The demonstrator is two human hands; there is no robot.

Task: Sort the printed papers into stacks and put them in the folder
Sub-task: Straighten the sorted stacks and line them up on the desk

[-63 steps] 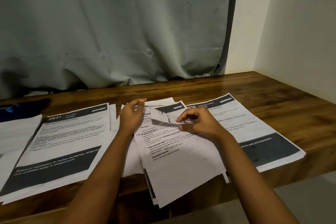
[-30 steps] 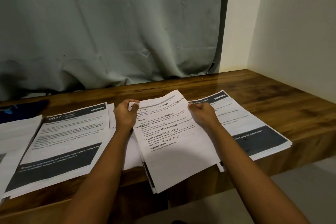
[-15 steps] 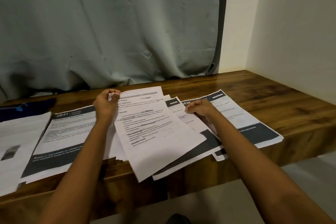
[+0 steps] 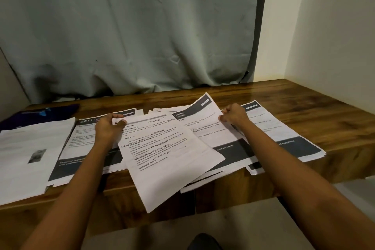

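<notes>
Two pinch grips: L hand (image 4: 110, 128) on top corner of text sheet (image 4: 168, 154), R hand (image 4: 233, 116) on KITCHEN sheet (image 4: 203, 122) at 1 o'clock. Overhanging desk (image 4: 304, 99) at 6 o'clock; could slide off, dragging loose pile (image 4: 203, 183) w/ it. Folder (image 4: 40, 113), prob., at 10 o'clock.

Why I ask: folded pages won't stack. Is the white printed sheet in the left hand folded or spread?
Spread: the white printed sheet shows one open text face, no fold, the left hand pinching its top corner.

Dim indoor light, soft focus, wide-angle edge distortion
</notes>
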